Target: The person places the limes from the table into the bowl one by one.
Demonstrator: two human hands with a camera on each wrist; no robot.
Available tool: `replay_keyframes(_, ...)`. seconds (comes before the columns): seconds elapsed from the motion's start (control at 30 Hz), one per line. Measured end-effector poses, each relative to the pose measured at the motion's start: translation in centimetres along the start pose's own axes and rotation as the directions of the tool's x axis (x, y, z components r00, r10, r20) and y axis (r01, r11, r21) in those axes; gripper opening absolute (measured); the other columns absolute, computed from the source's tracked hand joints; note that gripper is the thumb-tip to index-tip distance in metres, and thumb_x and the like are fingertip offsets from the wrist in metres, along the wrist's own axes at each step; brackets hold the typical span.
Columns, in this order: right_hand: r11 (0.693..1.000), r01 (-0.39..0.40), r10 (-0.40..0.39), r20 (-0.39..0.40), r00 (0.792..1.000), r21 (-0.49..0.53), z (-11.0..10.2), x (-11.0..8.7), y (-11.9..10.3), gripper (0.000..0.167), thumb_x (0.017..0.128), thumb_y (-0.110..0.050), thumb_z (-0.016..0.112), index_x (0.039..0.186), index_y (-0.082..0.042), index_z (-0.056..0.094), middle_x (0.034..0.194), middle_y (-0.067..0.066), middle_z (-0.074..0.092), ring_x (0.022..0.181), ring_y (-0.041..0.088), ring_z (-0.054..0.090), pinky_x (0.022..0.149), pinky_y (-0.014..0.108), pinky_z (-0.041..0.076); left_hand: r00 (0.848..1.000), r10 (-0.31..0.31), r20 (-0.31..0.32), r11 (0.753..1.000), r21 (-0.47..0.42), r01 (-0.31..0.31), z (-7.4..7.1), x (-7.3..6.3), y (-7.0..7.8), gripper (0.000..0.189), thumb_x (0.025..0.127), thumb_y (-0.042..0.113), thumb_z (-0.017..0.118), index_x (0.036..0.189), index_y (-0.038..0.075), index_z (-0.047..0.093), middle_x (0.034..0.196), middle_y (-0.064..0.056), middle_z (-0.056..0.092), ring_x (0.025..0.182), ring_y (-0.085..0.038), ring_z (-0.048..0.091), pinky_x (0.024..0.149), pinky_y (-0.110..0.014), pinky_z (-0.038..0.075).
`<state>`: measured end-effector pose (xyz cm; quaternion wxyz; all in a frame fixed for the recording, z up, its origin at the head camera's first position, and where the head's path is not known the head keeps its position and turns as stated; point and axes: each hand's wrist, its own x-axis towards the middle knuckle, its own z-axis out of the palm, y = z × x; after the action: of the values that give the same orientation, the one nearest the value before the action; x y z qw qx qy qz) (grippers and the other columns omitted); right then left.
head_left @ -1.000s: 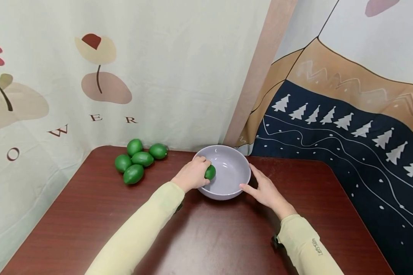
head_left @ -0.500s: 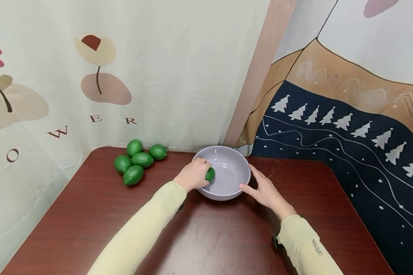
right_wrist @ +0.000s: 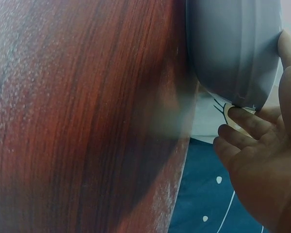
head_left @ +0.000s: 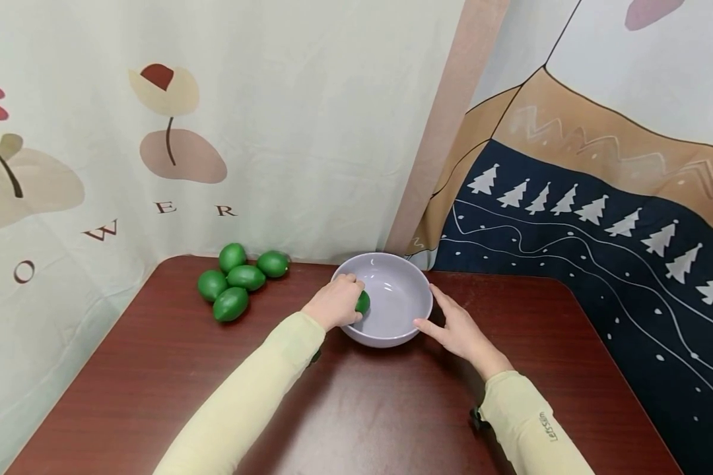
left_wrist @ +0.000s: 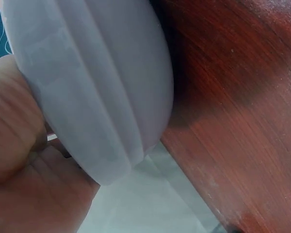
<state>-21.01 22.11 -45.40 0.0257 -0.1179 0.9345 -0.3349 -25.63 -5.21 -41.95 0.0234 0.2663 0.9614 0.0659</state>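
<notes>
A pale lilac bowl (head_left: 401, 300) stands upright at the table's back edge. Over its left rim reaches my left hand (head_left: 335, 300), gripping a green lime (head_left: 363, 303) inside the bowl, much of it hidden behind the fingers. In the left wrist view the bowl's outer wall (left_wrist: 92, 87) blocks the lime from sight. My right hand (head_left: 460, 330) rests against the bowl's right side, thumb and fingers spread. Seen from the right wrist, its relaxed fingers (right_wrist: 252, 124) touch the outer wall, with the thumb at the rim. Several more limes (head_left: 246, 278) lie grouped at the back left.
The dark red-brown wooden table (head_left: 356, 409) ends right behind the bowl and the limes. A pale printed curtain (head_left: 303, 132) hangs at the back, and a navy and tan printed cloth (head_left: 546, 237) hangs at the right.
The left hand has shifted very slightly right and down with the lime, which shows a little less past the fingers. The right hand and the bowl have stayed in place.
</notes>
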Motion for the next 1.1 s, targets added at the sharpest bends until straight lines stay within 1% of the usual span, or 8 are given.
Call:
replay_keyframes(0.17, 1.000, 0.001, -0.001, 0.003, 1.000, -0.003, 0.0, -0.1, -0.1, 0.091, 0.095, -0.041, 0.073, 0.163, -0.002, 0.026, 0.163, 0.025, 0.033, 0.149, 0.045, 0.034, 0.116, 0.064, 0.033, 1.000, 0.010, 0.003, 1.000, -0.007, -0.010, 0.0, -0.1, -0.1, 0.052, 0.085, 0.026, 0.085, 0.125, -0.002, 0.067, 0.118, -0.017, 0.063, 0.111, -0.033, 0.059, 0.100, -0.041, 0.051)
replay_keyframes(0.3, 1.000, -0.009, 0.009, 0.008, 1.000, -0.007, 0.1, -0.1, 0.0, 0.091, 0.095, -0.043, 0.072, 0.163, -0.003, 0.025, 0.164, 0.025, 0.032, 0.150, 0.045, 0.033, 0.116, 0.064, 0.033, 0.999, 0.035, -0.014, 0.999, -0.004, -0.035, -0.1, -0.3, -0.1, 0.048, 0.084, 0.026, 0.084, 0.120, -0.002, 0.068, 0.113, -0.016, 0.063, 0.107, -0.032, 0.059, 0.097, -0.040, 0.052)
replay_keyframes(0.5, 1.000, -0.016, 0.016, 0.006, 1.000, -0.018, 0.1, -0.1, 0.3, 0.092, 0.095, -0.046, 0.071, 0.163, -0.005, 0.025, 0.164, 0.024, 0.032, 0.149, 0.045, 0.034, 0.115, 0.064, 0.034, 0.997, 0.069, -0.034, 0.998, -0.006, -0.069, -0.2, -0.6, -0.2, 0.044, 0.086, 0.025, 0.082, 0.118, -0.002, 0.069, 0.111, -0.014, 0.063, 0.105, -0.031, 0.058, 0.095, -0.040, 0.051)
replay_keyframes(0.67, 1.000, -0.002, 0.002, -0.001, 1.000, -0.021, 0.2, 0.0, 0.3, 0.092, 0.095, -0.045, 0.072, 0.163, -0.004, 0.025, 0.163, 0.025, 0.033, 0.149, 0.045, 0.035, 0.115, 0.064, 0.034, 0.993, 0.093, -0.069, 0.995, -0.034, -0.095, -0.3, -1.1, -0.4, 0.041, 0.087, 0.023, 0.081, 0.116, -0.002, 0.069, 0.111, -0.014, 0.062, 0.104, -0.030, 0.058, 0.093, -0.040, 0.052)
replay_keyframes(0.8, 1.000, 0.004, -0.004, -0.002, 1.000, -0.023, 0.1, 0.0, 0.2, 0.091, 0.095, -0.043, 0.072, 0.163, -0.004, 0.026, 0.163, 0.025, 0.033, 0.149, 0.045, 0.035, 0.115, 0.064, 0.034, 0.989, 0.105, -0.106, 0.993, -0.050, -0.111, -0.2, -1.6, -0.7, 0.039, 0.088, 0.022, 0.080, 0.116, -0.001, 0.069, 0.112, -0.014, 0.062, 0.104, -0.029, 0.059, 0.095, -0.041, 0.053)
replay_keyframes(0.87, 1.000, 0.006, -0.006, -0.002, 1.000, -0.021, 0.1, 0.0, 0.1, 0.091, 0.095, -0.042, 0.073, 0.163, -0.003, 0.026, 0.163, 0.025, 0.033, 0.149, 0.045, 0.035, 0.115, 0.064, 0.034, 0.984, 0.112, -0.136, 0.990, -0.065, -0.122, -0.2, -1.9, -0.9, 0.036, 0.088, 0.022, 0.079, 0.115, 0.000, 0.069, 0.111, -0.013, 0.062, 0.104, -0.029, 0.059, 0.095, -0.041, 0.053)
replay_keyframes(0.97, 1.000, 0.008, -0.008, -0.002, 1.000, -0.017, 0.0, 0.0, 0.0, 0.091, 0.095, -0.042, 0.073, 0.163, -0.003, 0.025, 0.163, 0.026, 0.033, 0.149, 0.046, 0.035, 0.115, 0.065, 0.033, 0.973, 0.135, -0.188, 0.985, -0.085, -0.153, 0.0, -2.3, -1.2, 0.035, 0.089, 0.021, 0.077, 0.114, -0.002, 0.068, 0.110, -0.014, 0.061, 0.104, -0.030, 0.059, 0.096, -0.042, 0.052)
replay_keyframes(1.1, 1.000, 0.012, -0.013, -0.005, 1.000, -0.016, 0.0, 0.0, 0.1, 0.091, 0.095, -0.042, 0.073, 0.163, -0.002, 0.025, 0.163, 0.026, 0.033, 0.149, 0.046, 0.035, 0.115, 0.064, 0.034, 0.956, 0.166, -0.242, 0.976, -0.098, -0.194, 0.2, -2.8, -1.6, 0.037, 0.093, 0.020, 0.073, 0.120, -0.004, 0.067, 0.117, -0.016, 0.063, 0.111, -0.032, 0.059, 0.100, -0.042, 0.050)
